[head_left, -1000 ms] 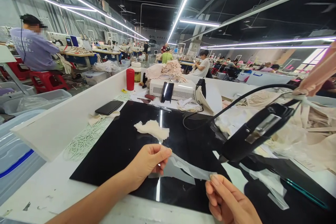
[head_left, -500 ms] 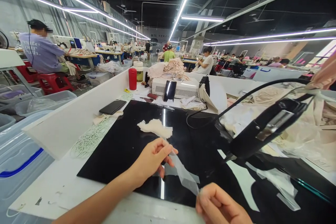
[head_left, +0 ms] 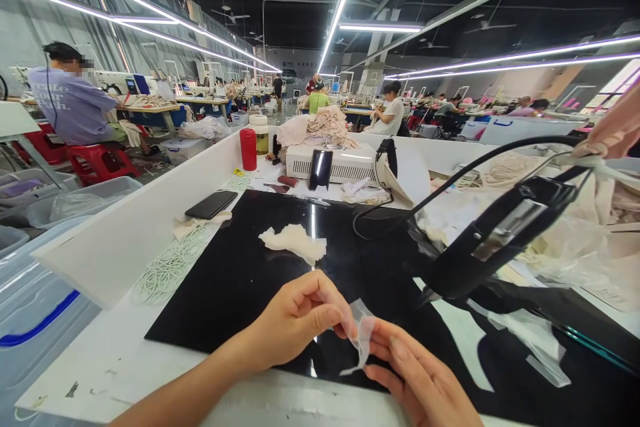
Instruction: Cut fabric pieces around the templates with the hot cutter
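Observation:
A translucent strip of film [head_left: 364, 340] is pinched between my two hands, bunched and curling down at its lower end. My left hand [head_left: 305, 317] holds it from the left with thumb and fingertips pressed together. From the right, my right hand [head_left: 410, 360] grips the same strip, its fingers close to the left fingertips. Both hands are over the front part of a glossy black board [head_left: 235, 280]. Beyond them, a cream fabric scrap [head_left: 295, 243] lies on that board. A pale green-white cut piece [head_left: 465, 340] lies to the right.
A black hand tool with a metal tip [head_left: 500, 240] hangs at the right by a cord. Translucent scraps [head_left: 530, 337] lie beneath it. At left are a black phone [head_left: 211, 204] and a heap of pale cord [head_left: 173, 270]. A red bottle [head_left: 248, 149] stands behind.
My right hand has moved up and left to meet my left hand. The strip, stretched between them before, is now bunched up. The view has shifted slightly.

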### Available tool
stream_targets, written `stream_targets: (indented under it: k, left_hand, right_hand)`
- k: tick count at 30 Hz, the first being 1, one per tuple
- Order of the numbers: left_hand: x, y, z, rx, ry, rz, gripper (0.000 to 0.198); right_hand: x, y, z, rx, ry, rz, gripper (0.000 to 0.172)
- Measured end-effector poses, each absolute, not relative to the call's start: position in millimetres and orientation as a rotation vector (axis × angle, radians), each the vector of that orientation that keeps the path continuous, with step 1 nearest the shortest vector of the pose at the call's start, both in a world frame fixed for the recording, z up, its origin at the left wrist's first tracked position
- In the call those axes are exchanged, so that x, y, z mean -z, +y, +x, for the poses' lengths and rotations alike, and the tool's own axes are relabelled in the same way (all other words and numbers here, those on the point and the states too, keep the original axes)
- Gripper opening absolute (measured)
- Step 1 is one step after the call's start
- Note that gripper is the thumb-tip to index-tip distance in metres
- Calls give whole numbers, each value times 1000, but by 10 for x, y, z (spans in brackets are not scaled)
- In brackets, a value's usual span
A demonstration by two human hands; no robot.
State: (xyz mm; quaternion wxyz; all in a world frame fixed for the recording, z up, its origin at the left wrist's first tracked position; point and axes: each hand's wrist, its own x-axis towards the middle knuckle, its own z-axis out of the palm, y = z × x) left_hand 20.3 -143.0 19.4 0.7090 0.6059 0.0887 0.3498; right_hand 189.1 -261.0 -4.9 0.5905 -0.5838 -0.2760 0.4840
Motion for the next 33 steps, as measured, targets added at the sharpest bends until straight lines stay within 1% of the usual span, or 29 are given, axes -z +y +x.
stream_targets:
  k: [1, 3, 5, 6, 9, 12, 16, 19, 21, 24, 26, 29, 33]
  left_hand:
    - [-188, -1437, 198, -766, 183, 1351, 32]
    - [-177, -1447, 188, -724, 171, 1370, 30]
    - [-169, -1447, 185, -668, 178, 1408, 30]
    - [-165, -1441, 187, -650, 199, 1429, 31]
    - [-146, -1401, 214, -656, 317, 1425, 36]
    - [-120, -1360, 252, -696, 445, 1358, 37]
    - [-105, -1377, 279, -597, 508, 1324, 39]
    - [-105, -1414, 285, -521, 534, 1304, 32]
    - [-104, -1419, 282, -527, 603, 1302, 30]
    - [-98, -1400, 269, -559, 712, 1334, 28]
    - [-89, -1388, 261, -569, 752, 1357, 26]
    - [-63, -1384, 264, -561, 774, 1358, 24]
    - [-27, -1380, 278, -547, 807, 1357, 22]
  right_hand:
    - [59, -2594, 1859, -1188, -643, -1313, 61]
    - [73, -2563, 1812, -1241, -663, -1237, 52]
    - [70, -2538, 1796, -1203, -723, -1212, 42]
    - [61, -2530, 1799, -1167, -759, -1217, 40]
    - [6, -2521, 1823, -1076, -847, -1272, 40]
    - [-69, -2511, 1841, -1021, -927, -1354, 41]
    - [-119, -2457, 1851, -1015, -1049, -1403, 41]
    - [-94, -2411, 1863, -1031, -1084, -1415, 38]
    - [-60, -2404, 1871, -983, -1046, -1431, 35]
    - [-5, -2430, 1879, -884, -983, -1446, 38]
    - [30, -2451, 1888, -829, -1003, -1483, 35]
    - [79, -2456, 1912, -738, -1111, -1590, 25]
    - [139, -2415, 1965, -604, -1311, -1638, 21]
